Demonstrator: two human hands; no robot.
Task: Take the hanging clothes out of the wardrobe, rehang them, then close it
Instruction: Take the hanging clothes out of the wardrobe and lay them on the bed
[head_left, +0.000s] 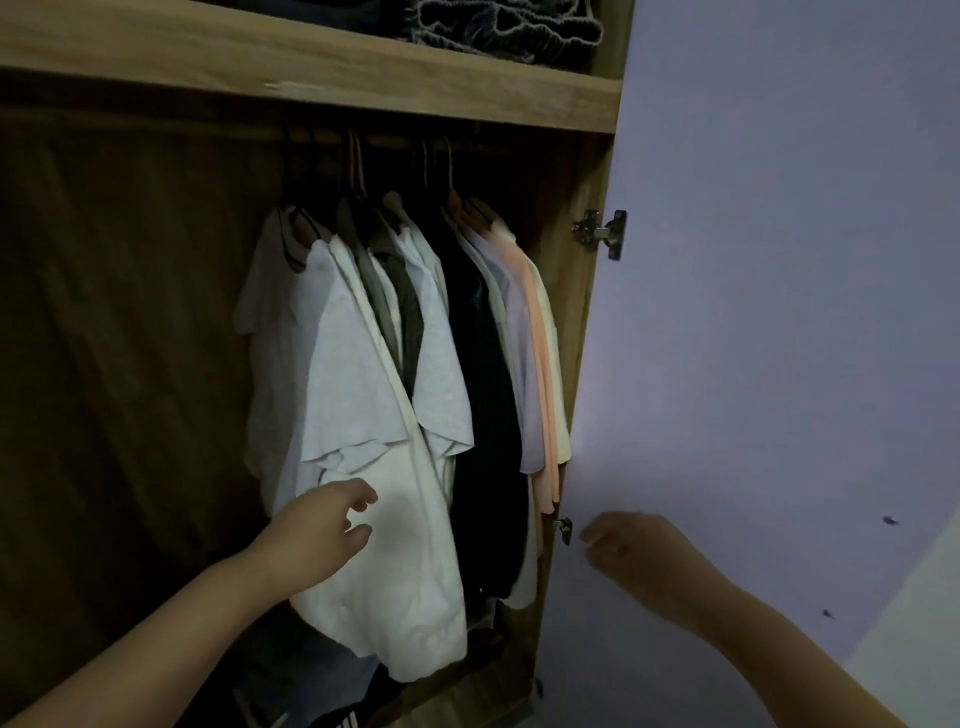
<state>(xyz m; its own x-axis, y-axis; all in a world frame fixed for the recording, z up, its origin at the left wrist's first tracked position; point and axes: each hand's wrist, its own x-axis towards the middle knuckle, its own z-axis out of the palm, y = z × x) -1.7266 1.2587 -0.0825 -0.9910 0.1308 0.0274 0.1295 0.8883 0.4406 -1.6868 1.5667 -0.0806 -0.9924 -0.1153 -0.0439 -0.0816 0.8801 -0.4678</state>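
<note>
Hanging from the rail (322, 136) on dark hangers (358, 171), the clothes (395, 364) are bunched toward the right side of the open wardrobe (311, 83). White shirts (353, 395) are seen at the left of the bunch, a black garment (483, 395) in the middle, and lilac and peach pieces (537, 353) at the far right. The left hand (317, 530) is held just in front of the nearest white shirt, fingers loosely spread and nothing gripped; contact cannot be told. The right hand (631, 545) is raised near the lower hinge (564, 529) of the pale door (779, 312), fingers relaxed, nothing held. Folded dark items (509, 26) are stacked on the upper shelf.
</note>
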